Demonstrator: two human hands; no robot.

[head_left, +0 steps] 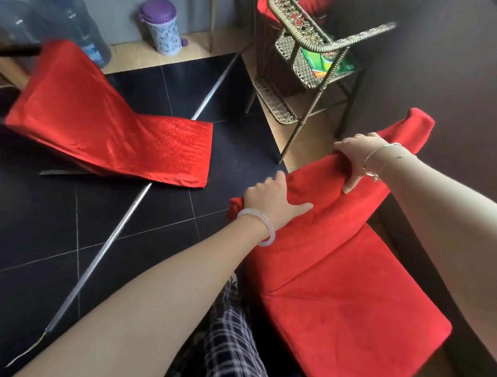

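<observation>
Both hands grip the raised top edge of the red plush folding seat cushion (337, 283) at 4 o'clock. The left hand (272, 201) holds the left corner and the right hand (358, 157) holds further along, probably to steady the backrest fold. Open dark tile floor (31, 246) lies at 9 o'clock. A woven wicker chair (308, 36) crowds 1 o'clock.

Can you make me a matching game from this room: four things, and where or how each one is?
1 near red cushion
2 far red cushion
3 bin
4 metal rod

a purple lid, by the wall
b gripped by left hand and right hand
c lying across dark tiles
d bent, one end propped up

Pairs: 1-b, 2-d, 3-a, 4-c
</observation>
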